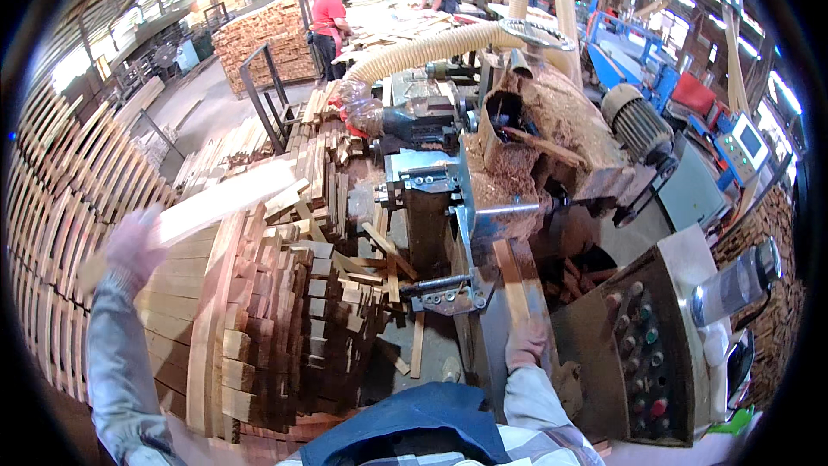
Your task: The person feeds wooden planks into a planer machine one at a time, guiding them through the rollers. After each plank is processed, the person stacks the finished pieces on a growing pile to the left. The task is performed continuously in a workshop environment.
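Observation:
On the left, my left hand (134, 246), slightly blurred, is closed on a pale wooden board (228, 201). The board slants up to the right above a stack of cut boards (228, 319). My right hand (525, 343) is at the near end of a reddish-brown wooden strip (512, 280), its fingers closed round that end. This strip lies lengthwise on the metal bed (492, 328) of a woodworking machine (431, 177), pointing away from me. Its far end is close to the sawdust-covered housing (552, 121).
Slatted wood stacks (60, 233) rise at far left. Loose offcuts (379, 267) lie between the board stack and the machine. At right are a motor (638, 121), a button panel (638, 354) and a clear cylinder (733, 285). A ribbed hose (431, 50) arches ahead; a person in red (328, 13) stands beyond.

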Available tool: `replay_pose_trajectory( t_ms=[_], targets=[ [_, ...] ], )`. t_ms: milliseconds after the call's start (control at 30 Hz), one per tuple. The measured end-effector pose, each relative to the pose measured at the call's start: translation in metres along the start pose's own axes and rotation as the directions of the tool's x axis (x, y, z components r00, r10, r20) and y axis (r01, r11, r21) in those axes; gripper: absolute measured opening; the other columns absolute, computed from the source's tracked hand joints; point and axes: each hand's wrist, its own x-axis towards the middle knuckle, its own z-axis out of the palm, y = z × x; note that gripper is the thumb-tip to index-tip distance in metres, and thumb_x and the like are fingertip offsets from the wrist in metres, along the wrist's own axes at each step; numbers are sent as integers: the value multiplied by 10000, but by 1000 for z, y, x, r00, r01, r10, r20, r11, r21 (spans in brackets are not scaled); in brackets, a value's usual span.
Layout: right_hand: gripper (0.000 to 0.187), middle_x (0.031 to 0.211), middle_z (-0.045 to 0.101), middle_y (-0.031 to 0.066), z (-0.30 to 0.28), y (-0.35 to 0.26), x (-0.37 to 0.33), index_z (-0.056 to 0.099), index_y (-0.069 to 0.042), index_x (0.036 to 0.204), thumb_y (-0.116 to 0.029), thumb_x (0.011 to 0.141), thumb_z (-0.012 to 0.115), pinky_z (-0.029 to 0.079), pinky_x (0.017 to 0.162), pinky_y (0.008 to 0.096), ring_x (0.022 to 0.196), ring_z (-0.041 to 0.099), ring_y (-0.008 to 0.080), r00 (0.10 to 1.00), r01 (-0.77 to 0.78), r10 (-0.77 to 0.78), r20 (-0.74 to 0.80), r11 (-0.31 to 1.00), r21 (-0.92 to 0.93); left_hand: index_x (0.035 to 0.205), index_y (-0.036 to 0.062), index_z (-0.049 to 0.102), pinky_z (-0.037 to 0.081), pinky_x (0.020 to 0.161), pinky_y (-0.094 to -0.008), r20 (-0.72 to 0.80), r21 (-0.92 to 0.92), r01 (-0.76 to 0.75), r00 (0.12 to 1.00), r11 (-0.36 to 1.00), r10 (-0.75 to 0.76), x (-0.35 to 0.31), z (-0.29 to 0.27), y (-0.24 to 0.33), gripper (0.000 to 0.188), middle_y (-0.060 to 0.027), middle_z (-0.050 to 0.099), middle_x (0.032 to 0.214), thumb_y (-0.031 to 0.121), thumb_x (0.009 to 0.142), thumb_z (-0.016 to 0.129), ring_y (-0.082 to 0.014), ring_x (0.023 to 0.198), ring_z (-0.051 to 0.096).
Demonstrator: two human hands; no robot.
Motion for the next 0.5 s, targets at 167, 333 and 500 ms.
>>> replay_pose_trajectory(
  t_ms=[167, 333, 500],
  targets=[
    [639, 1473, 492, 196, -110, -73, 58, 477, -102, 1455, -410, 917, 631, 356, 1114, 558, 1324, 481, 401, 931, 278, -343, 127, 889, 364, 1359, 145, 548, 507, 1002, -402, 333, 290, -419, 887, 860, 320, 68, -7, 141, 551, -89, 640, 1162, 236, 851, 743, -251, 1143, 619],
    [1014, 1357, 577, 263, -235, -128, -16, 303, -114, 1575, -451, 772, 822, 417, 1099, 515, 1272, 527, 481, 523, 844, -479, -705, 406, 350, 1124, 130, 662, 590, 876, -438, 531, 145, -786, 575, 601, 623, 85, 14, 262, 297, -97, 694, 1058, 277, 871, 713, -248, 1015, 699],
    [806, 1124, 665, 249, -248, -114, -81, 475, -53, 1367, -293, 701, 858, 535, 857, 473, 1015, 653, 441, 908, 339, -408, -93, 586, 736, 1152, 129, 618, 559, 844, -436, 323, 52, -971, 238, 234, 916, 57, 49, 360, 387, -85, 669, 1010, 336, 845, 731, -267, 975, 686]
  ],
)
